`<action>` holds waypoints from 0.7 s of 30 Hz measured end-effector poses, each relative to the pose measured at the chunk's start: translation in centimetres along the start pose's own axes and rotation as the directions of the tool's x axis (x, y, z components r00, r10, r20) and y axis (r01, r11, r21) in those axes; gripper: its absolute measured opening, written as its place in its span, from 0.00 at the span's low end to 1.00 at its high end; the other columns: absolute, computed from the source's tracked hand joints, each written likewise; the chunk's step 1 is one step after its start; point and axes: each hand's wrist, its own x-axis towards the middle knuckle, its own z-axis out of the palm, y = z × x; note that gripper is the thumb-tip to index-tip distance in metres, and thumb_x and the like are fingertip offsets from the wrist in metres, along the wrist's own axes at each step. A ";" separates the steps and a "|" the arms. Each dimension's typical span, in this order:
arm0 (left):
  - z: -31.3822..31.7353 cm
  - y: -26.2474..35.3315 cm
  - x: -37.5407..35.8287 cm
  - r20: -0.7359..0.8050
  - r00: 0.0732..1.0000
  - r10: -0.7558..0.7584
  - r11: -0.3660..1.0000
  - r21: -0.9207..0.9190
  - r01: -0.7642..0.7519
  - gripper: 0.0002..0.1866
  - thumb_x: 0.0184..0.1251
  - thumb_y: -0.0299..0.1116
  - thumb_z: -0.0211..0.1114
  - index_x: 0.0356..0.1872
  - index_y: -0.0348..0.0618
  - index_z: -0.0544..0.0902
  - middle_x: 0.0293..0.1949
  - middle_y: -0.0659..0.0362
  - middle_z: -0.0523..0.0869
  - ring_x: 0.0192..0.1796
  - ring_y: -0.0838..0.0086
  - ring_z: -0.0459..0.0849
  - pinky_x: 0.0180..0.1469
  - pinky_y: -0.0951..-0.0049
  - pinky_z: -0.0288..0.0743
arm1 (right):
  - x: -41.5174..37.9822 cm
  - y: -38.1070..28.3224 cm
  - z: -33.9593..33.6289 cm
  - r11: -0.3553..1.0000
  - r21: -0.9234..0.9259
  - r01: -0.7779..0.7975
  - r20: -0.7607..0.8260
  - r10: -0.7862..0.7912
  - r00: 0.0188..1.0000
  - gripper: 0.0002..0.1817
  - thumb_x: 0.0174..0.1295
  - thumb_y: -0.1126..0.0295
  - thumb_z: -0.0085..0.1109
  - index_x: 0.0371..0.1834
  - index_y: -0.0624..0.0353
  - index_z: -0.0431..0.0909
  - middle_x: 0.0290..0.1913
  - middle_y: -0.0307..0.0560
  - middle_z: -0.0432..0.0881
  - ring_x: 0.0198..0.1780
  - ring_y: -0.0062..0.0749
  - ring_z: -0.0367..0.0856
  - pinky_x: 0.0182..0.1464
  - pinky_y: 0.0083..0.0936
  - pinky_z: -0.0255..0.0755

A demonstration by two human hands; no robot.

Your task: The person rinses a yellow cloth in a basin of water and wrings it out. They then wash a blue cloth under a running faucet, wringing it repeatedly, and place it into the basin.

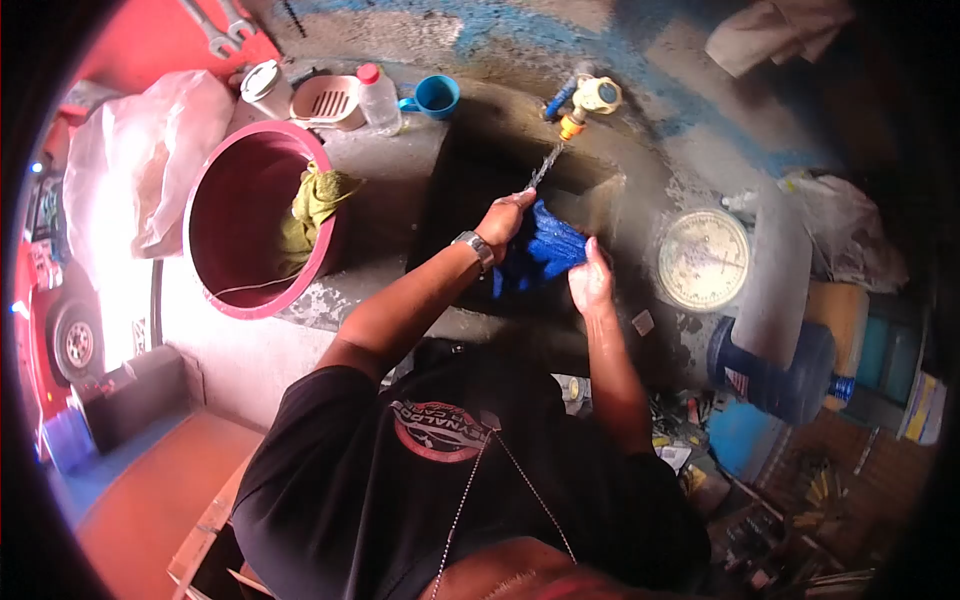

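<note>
A blue cloth hangs bunched over a dark concrete sink, under a thin stream of water from a yellow and blue tap. My left hand, with a metal watch on its wrist, grips the cloth's upper left part. My right hand holds the cloth's lower right edge, its fingers closed on the fabric. Both hands are over the basin, close together.
A big red bucket with a yellow-green rag over its rim stands left of the sink. Behind it are a white bottle, a blue mug and a soap dish. A round dial and a blue jug lie at right.
</note>
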 end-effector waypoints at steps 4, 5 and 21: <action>0.2 -3.9 2.5 -0.110 0.966 0.233 0.960 0.186 -0.211 0.16 0.74 0.38 0.53 0.31 0.38 0.82 0.38 0.61 0.86 0.39 0.79 0.80 0.47 0.73 0.73 | 2.9 1.6 5.2 0.754 -0.504 0.421 0.245 -0.343 0.907 0.09 0.60 0.70 0.57 0.27 0.65 0.78 0.34 0.44 0.81 0.40 0.30 0.79 0.46 0.27 0.70; -1.4 -6.4 4.4 0.316 0.717 0.621 0.570 0.446 -0.690 0.15 0.72 0.38 0.53 0.36 0.38 0.83 0.38 0.62 0.85 0.38 0.79 0.80 0.45 0.73 0.72 | 4.3 3.3 6.4 0.454 -0.600 0.659 0.358 -0.584 0.729 0.11 0.62 0.70 0.57 0.23 0.63 0.76 0.25 0.40 0.77 0.31 0.23 0.73 0.38 0.22 0.68; -2.2 -4.4 4.5 0.047 0.969 -0.243 0.962 0.140 0.235 0.21 0.70 0.55 0.56 0.36 0.48 0.83 0.30 0.62 0.83 0.35 0.77 0.81 0.34 0.68 0.74 | 9.4 3.7 4.5 0.583 -0.726 0.365 0.188 -0.342 0.921 0.23 0.69 0.58 0.55 0.17 0.60 0.72 0.16 0.38 0.69 0.20 0.25 0.68 0.26 0.28 0.62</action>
